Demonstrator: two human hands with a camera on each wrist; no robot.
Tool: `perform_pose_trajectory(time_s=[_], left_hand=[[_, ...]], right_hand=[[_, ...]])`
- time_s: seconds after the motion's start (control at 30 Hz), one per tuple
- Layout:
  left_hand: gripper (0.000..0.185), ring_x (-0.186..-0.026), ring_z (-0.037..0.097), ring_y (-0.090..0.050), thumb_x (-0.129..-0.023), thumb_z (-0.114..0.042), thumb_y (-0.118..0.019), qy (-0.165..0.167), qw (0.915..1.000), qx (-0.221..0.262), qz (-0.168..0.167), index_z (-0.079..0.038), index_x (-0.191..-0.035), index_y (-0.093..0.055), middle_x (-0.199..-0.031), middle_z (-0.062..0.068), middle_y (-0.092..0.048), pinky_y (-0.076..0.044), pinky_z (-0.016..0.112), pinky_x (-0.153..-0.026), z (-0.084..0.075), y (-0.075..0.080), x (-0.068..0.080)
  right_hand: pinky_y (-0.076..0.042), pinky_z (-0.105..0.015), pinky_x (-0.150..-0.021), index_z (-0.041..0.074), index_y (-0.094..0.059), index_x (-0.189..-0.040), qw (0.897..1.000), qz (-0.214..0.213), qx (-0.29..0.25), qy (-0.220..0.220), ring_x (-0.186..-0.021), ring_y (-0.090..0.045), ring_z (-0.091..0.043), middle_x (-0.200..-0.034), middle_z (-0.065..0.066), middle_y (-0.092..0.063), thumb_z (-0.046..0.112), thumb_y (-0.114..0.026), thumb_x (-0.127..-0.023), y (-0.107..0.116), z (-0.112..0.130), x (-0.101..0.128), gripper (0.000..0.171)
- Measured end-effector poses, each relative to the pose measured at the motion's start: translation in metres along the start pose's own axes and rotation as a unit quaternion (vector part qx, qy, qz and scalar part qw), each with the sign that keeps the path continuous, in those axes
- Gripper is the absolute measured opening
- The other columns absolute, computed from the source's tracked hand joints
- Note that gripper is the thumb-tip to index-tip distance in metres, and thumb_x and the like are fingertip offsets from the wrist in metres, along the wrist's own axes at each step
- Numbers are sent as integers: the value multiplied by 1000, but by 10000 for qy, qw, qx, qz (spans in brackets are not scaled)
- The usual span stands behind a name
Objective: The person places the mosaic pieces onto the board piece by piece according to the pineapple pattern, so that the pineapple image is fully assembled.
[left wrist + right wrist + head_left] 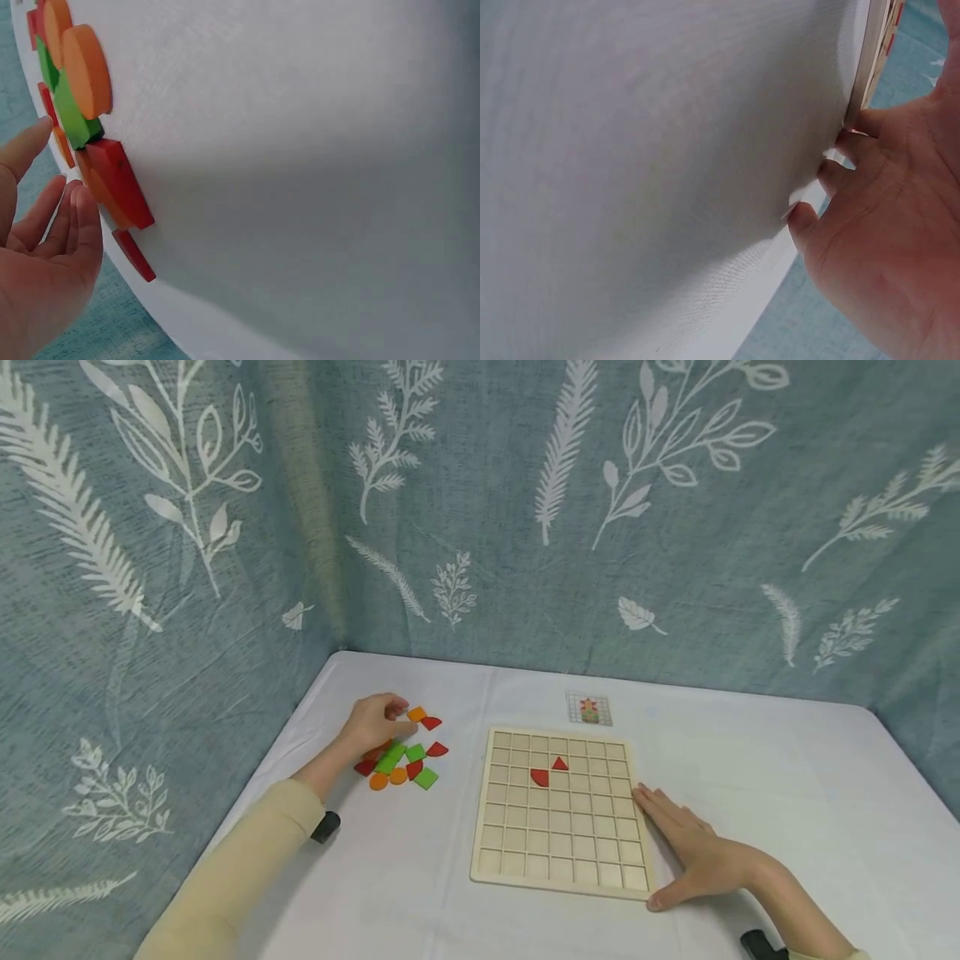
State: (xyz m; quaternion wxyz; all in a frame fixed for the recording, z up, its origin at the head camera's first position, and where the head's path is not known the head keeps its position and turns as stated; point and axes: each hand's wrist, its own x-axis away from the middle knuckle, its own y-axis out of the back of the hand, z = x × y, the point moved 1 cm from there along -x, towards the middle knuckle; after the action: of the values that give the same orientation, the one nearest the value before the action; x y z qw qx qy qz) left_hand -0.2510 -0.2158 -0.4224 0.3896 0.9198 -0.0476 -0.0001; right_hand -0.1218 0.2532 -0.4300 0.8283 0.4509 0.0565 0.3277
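Left hand (pixel 375 723) rests over the far side of a loose pile of coloured pieces (pixel 402 752) — red, green and orange — on the white table (pixel 787 793), fingers curved; whether they pinch a piece cannot be told. Right of the pile lies the wooden grid board (pixel 558 810), bearing a red quarter-round (pixel 539 777) and a red triangle (pixel 559 763). Right hand (pixel 693 852) lies flat, fingers straight, against the board's right edge — holding nothing.

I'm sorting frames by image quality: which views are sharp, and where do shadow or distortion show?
Head view: evenly lit and sharp, table edges bowed by the wide lens, soft shadow under the right hand. Left wrist view: near blocks and left hand soft, broad grey shadow across the cloth. Right wrist view: board edge blurred, cloth mostly featureless.
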Motion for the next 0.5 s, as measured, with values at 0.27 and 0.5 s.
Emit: perform_pose_trajectory(time_s=[0.27,0.5], left_hand=[[38,-102,34,-53,-90,-15,-71,-2,9998,-75,-175,8,-118,-61,-112,22,-60,-48,43,-90,2,-6,-5],[31,-94,32,-53,-89,-15,-71,-87,9982,-336,-482,6,-112,-67,-104,20,-61,-49,42,-86,4,-9,-6]], right_hand=[[-5,-71,-106,3,-4,-155,10000,-28,76,2,-144,-1,-48,-161,-20,-2,55,-83,-66,0,3,1,131],[-5,-70,-107,4,-3,-156,9999,-12,108,-43,-144,0,-47,-161,-19,-1,56,-83,-66,1,2,0,131]])
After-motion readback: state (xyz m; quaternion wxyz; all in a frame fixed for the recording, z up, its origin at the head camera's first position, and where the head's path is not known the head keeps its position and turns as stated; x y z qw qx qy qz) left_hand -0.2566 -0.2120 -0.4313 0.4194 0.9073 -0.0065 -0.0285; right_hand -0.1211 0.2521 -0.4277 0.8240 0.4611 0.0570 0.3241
